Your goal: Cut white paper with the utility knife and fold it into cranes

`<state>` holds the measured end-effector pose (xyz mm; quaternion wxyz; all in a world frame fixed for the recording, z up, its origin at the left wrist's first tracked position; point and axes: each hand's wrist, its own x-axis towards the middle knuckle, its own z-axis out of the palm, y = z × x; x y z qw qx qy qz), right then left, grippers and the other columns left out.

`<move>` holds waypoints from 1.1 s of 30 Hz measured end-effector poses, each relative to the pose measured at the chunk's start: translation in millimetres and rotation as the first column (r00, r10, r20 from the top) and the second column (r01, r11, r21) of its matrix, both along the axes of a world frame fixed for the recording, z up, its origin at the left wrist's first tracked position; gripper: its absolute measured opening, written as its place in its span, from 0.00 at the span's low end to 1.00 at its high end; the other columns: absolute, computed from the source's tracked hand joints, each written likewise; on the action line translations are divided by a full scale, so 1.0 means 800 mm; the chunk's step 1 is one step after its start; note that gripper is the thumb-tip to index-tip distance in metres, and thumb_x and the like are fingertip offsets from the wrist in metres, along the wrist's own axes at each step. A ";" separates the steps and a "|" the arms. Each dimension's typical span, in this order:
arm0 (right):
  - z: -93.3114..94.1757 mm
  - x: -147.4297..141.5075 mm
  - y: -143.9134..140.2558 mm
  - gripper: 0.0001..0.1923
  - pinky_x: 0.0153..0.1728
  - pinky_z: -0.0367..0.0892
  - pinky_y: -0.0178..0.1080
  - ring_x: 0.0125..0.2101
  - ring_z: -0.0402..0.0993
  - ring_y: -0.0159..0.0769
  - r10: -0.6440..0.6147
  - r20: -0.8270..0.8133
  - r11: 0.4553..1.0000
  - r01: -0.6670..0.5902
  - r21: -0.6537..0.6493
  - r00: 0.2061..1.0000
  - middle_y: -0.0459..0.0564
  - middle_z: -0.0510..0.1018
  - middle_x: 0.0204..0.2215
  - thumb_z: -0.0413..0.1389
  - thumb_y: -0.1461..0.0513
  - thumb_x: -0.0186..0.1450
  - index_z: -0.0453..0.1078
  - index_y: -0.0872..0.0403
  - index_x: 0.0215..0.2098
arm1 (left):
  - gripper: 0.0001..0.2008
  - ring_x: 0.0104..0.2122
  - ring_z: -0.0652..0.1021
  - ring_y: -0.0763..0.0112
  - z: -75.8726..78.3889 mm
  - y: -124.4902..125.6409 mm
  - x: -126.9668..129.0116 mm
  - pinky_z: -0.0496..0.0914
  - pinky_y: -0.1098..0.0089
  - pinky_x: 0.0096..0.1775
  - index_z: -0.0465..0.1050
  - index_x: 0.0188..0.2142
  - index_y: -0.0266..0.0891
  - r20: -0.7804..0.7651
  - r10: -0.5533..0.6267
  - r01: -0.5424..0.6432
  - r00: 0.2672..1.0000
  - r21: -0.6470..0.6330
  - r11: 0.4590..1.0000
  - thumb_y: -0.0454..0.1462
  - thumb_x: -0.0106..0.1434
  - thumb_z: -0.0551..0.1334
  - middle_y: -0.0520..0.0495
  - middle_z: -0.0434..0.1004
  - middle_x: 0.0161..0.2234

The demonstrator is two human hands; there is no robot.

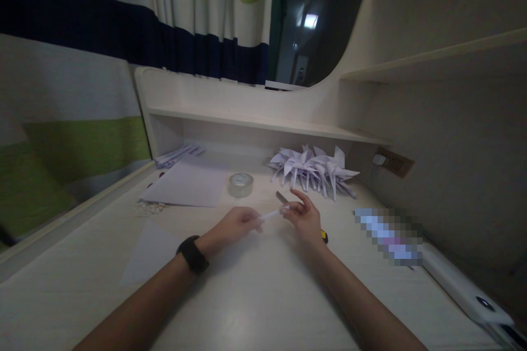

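A thin white paper stick [270,214] spans the gap between my two hands, just above the desk. The fingers of my left hand [241,223] are closed on its left end, and a black watch [192,255] sits on that wrist. At the other end my right hand [302,218] pinches the stick between thumb and fingers, with one finger raised. A cutter knife [325,236] lies partly hidden behind my right hand, its blade showing beyond the fingers. Behind my hands stands a roll of clear tape [241,185].
Several folded paper pinwheels [315,167] are heaped at the back right. Paper sheets [185,181] lie at the left, with rolled paper strips [177,156] behind and small beige pieces [149,209] beside them. A loose sheet [150,252] lies nearer. At right is a white device [461,282].
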<state>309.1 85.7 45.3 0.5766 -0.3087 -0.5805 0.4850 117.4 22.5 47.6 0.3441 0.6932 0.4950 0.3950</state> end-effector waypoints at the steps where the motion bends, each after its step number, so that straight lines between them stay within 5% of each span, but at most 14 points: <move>1: 0.000 0.000 0.000 0.32 0.29 0.70 0.39 0.25 0.74 0.35 0.003 0.011 1.000 -0.003 0.007 1.000 0.44 0.78 0.23 0.67 0.60 0.45 0.66 0.53 0.48 | 0.15 0.23 0.69 0.73 0.000 0.001 -0.001 0.61 0.73 0.27 0.75 0.27 0.36 -0.013 -0.001 0.001 1.000 0.030 1.000 0.44 0.61 0.58 0.48 0.74 0.24; 24: -0.005 0.002 0.001 0.27 0.34 0.71 0.42 0.28 0.75 0.37 0.065 0.104 0.992 -0.075 0.097 0.992 0.45 0.77 0.26 0.66 0.61 0.48 0.68 0.51 0.46 | 0.14 0.26 0.73 0.69 0.001 0.005 -0.010 0.61 0.72 0.29 0.77 0.29 0.36 -0.110 0.070 -0.061 0.991 0.088 0.994 0.42 0.61 0.57 0.49 0.77 0.25; 28: -0.008 0.006 0.000 0.26 0.46 0.68 0.47 0.37 0.75 0.39 0.011 0.249 0.975 -0.066 0.214 0.969 0.47 0.78 0.33 0.64 0.62 0.52 0.69 0.49 0.49 | 0.11 0.36 0.76 0.63 -0.001 0.000 -0.008 0.65 0.68 0.39 0.79 0.37 0.40 -0.187 0.221 -0.178 0.957 0.223 0.958 0.40 0.61 0.58 0.46 0.80 0.36; 33: -0.001 0.007 -0.007 0.12 0.52 0.62 0.48 0.45 0.71 0.42 -0.056 0.357 0.917 -0.093 0.387 0.933 0.50 0.78 0.40 0.65 0.61 0.52 0.76 0.49 0.37 | 0.10 0.40 0.76 0.62 0.001 -0.008 -0.001 0.64 0.66 0.44 0.78 0.39 0.43 -0.295 0.284 -0.172 0.912 0.352 0.920 0.38 0.62 0.59 0.47 0.80 0.39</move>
